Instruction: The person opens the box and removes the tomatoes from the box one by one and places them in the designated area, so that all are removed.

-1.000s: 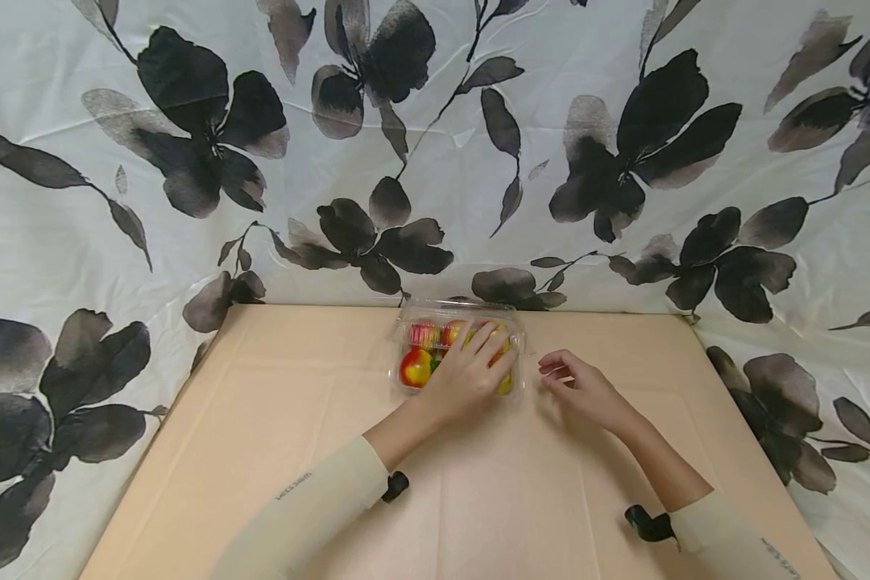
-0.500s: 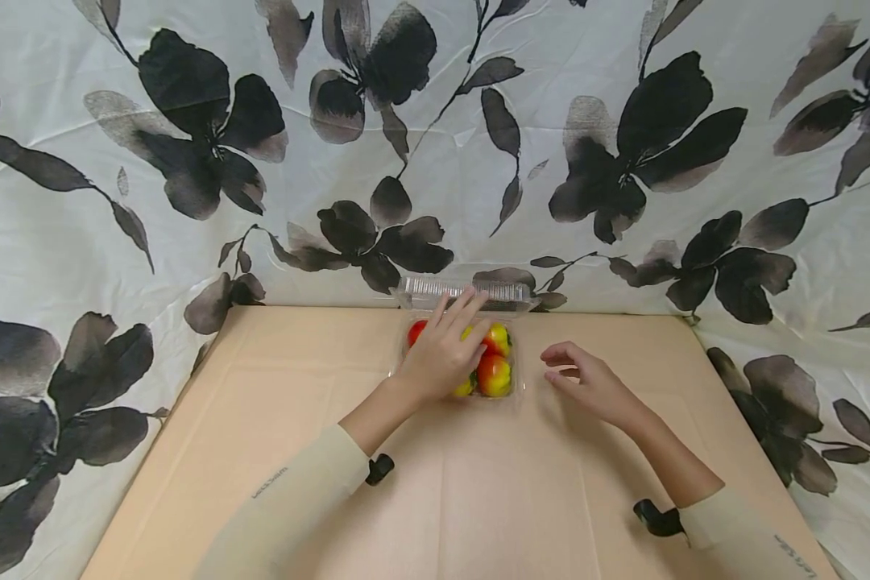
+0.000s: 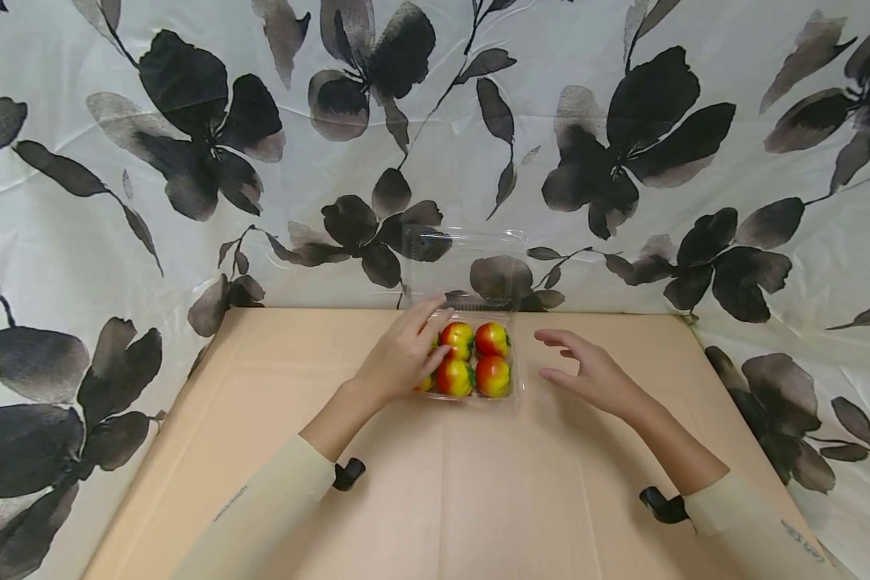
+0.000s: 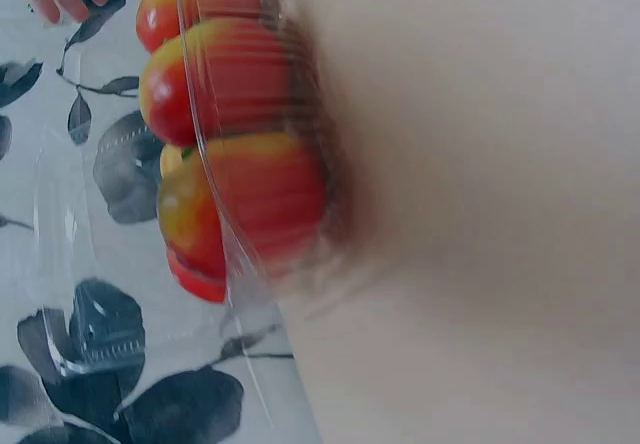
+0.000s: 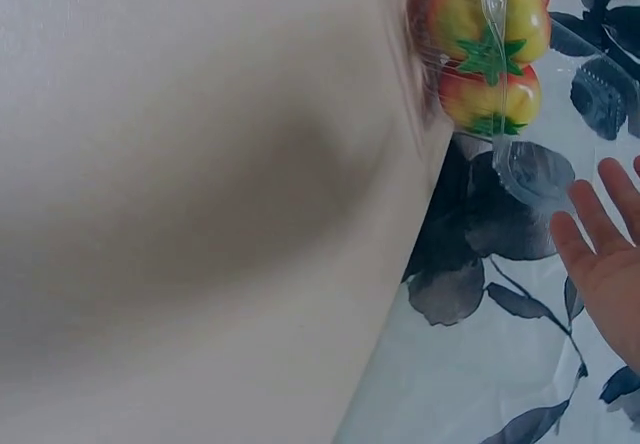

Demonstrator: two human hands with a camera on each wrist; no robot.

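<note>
A clear plastic clamshell box [image 3: 516, 362] sits at the table's far edge, its transparent lid [image 3: 464, 266] raised behind it. Inside lie several round red-and-yellow fruits [image 3: 491, 375] with green leafy tops; their exact kind is unclear. My left hand [image 3: 399, 354] is over the box's left side, fingers extended, covering part of the fruit there; whether it touches the box is unclear. My right hand [image 3: 587, 377] hovers just right of the box, fingers loosely bent and holding nothing. In the right wrist view, my right hand's fingers [image 5: 598, 219] show beside the box.
The box stands on a pale tan table [image 3: 507, 491], close to its back edge. Behind hangs a white cloth [image 3: 493, 105] printed with dark flowers. Small black wrist cameras [image 3: 350, 474] sit near both sleeve cuffs.
The lid has swung up and back from over the fruits. My left hand has moved left across the box, uncovering the fruits on the right. My right hand has stayed nearly still.
</note>
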